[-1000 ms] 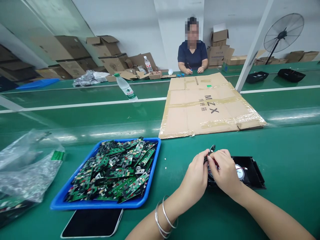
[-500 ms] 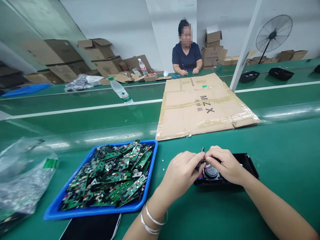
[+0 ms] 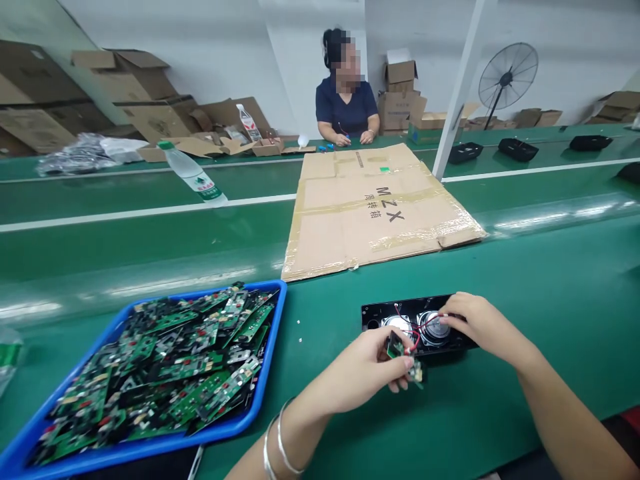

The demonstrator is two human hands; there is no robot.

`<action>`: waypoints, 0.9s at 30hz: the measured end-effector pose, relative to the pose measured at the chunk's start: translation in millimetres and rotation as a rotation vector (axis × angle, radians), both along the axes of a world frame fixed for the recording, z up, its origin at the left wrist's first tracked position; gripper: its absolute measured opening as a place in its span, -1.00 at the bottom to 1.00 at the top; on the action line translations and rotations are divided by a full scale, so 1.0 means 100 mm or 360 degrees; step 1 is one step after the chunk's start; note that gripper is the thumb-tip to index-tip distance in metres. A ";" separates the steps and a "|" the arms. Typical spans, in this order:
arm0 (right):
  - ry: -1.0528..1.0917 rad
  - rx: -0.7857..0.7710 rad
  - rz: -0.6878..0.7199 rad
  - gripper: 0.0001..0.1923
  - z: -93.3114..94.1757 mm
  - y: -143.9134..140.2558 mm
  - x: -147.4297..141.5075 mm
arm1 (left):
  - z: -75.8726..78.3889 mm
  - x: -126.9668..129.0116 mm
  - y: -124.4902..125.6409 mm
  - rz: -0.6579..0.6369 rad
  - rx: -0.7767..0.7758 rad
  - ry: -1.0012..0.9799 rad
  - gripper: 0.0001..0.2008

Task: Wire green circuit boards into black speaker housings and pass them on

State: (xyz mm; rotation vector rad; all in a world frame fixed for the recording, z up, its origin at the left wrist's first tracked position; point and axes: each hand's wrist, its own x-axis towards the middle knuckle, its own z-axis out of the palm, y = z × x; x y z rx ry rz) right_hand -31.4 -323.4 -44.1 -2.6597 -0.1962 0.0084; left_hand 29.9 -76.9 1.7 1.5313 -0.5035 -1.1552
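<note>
My left hand (image 3: 363,367) is closed around a green circuit board (image 3: 395,345), held tilted in front of a black speaker housing (image 3: 375,312). Red wires (image 3: 417,339) run to a connector at the board, close to my left thumb. Two round silver-backed speakers sit in the housing; the left speaker (image 3: 397,324) is partly behind my left hand, the right speaker (image 3: 433,331) shows more fully. Over the right speaker, my right hand (image 3: 483,327) pinches a thin red-and-black wire (image 3: 427,321) between thumb and fingers. Its fingertips partly hide the wire's end.
A blue tray (image 3: 274,340) heaped with circuit boards stands to the left, above a dark phone-like device (image 3: 145,467). Flattened cardboard (image 3: 340,227) lies beyond the housing. A tilted water bottle (image 3: 193,175) and a co-worker (image 3: 346,107) are farther back, near a white post (image 3: 457,93).
My hands have separated: the left came down with the circuit board, the right moved right over a speaker with the wire. More of the housing shows. The view shifted right.
</note>
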 end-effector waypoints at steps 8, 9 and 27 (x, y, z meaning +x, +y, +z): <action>-0.0258 0.0821 0.0159 -0.76 -0.11 0.38 0.11 | -0.26 -0.05 -0.10 0.0474 0.0144 -0.0642 -0.79; -0.0225 0.0910 0.0086 -0.78 -0.14 0.41 0.11 | -0.27 -0.05 -0.10 0.0479 0.0178 -0.0687 -0.80; -0.0208 0.0609 0.0074 -0.81 -0.18 0.58 0.00 | -0.28 -0.08 -0.14 0.0367 0.0412 -0.1132 -0.81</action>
